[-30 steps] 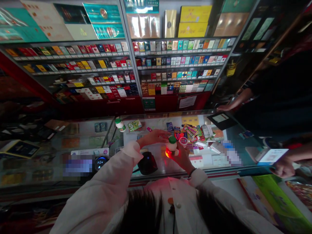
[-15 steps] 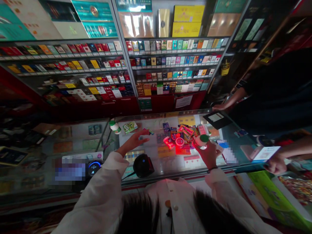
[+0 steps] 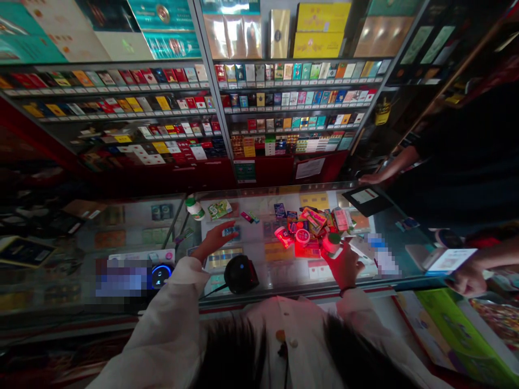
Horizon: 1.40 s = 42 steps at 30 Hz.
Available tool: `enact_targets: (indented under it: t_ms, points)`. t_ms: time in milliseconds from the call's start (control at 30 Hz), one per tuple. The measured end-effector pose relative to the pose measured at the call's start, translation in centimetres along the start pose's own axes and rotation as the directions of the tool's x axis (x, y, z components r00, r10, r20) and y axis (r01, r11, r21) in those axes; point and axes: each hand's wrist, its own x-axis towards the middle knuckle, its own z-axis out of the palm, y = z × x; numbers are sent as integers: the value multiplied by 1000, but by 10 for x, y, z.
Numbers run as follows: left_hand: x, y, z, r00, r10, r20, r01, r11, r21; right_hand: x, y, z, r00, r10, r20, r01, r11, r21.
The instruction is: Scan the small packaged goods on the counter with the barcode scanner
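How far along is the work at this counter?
Done: a green-capped bottle and green packet sit apart from the pile. In hand: the right hand holds a similar bottle; the left hand is open. Left: the pile, lying on the glass counter.

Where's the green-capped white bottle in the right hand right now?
In the head view, the green-capped white bottle is gripped in the right hand, right of centre, at the near edge of the pile of colourful packets on the glass counter.

Head-worn view — facing forward and down, close above the glass counter [image 3: 251, 190]
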Motion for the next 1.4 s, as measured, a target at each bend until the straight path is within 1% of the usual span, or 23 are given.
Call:
enact_targets:
  t_ms: [100,200,300,367,400,467,533,567,633,733,867,1000,1067,1100,1133,1200,1300,1400]
  points:
    - [-3,-4,-1,999,-39,-18,40,998,40,-3,-7,-7,1000,-4,-24,4,1000,1]
    - [-8,-7,-4,995,-82,-50,85,994,71,-3,-20,-16,996,-28,-90,30,999,13]
    - [-13,-10,-9,990,-110,-94,122,984,130,-1,-43,-26,973,-132,-191,135,991,3]
    - [-17,-11,-12,983,-141,-121,163,966,198,1,-65,-28,941,-256,-223,263,965,2]
    - [-18,-11,-13,979,-155,-133,183,954,238,1,-77,-28,917,-333,-221,343,939,4]
    - [-22,-12,-16,973,-168,-157,211,924,318,1,-103,-23,853,-494,-167,504,864,19]
    - [-27,-12,-18,968,-177,-179,235,892,386,-2,-131,-14,768,-637,-70,641,766,50]
    - [-29,-12,-19,965,-184,-186,247,877,412,-4,-145,-8,722,-692,-22,691,719,72]
    - [-35,-14,-21,961,-199,-191,265,854,447,-9,-171,4,641,-765,64,756,644,120]
    - [-45,-20,-23,957,-217,-194,285,834,473,-19,-204,24,546,-820,172,799,571,187]
    - [-64,-31,-21,949,-224,-220,304,829,469,-31,-235,47,442,-848,293,826,512,236]
    - [-85,-41,-16,940,-204,-273,309,847,432,-36,-258,63,344,-865,365,848,453,275]
    - [-94,-44,-14,939,-193,-284,303,855,422,-37,-268,68,288,-877,384,858,414,303]
    - [-98,-45,-13,940,-187,-285,299,855,423,-38,-272,70,269,-883,385,863,399,312]
    - [-101,-45,-12,941,-185,-285,298,852,430,-38,-276,71,258,-888,381,866,388,316]
    - [-106,-44,-11,941,-191,-279,305,834,459,-40,-282,73,260,-891,372,867,384,316]
    - [-107,-38,-8,936,-217,-277,337,784,522,-43,-285,72,259,-891,374,867,385,317]
    - [-104,-34,-3,912,-248,-326,398,727,560,-45,-284,71,260,-884,388,866,391,311]
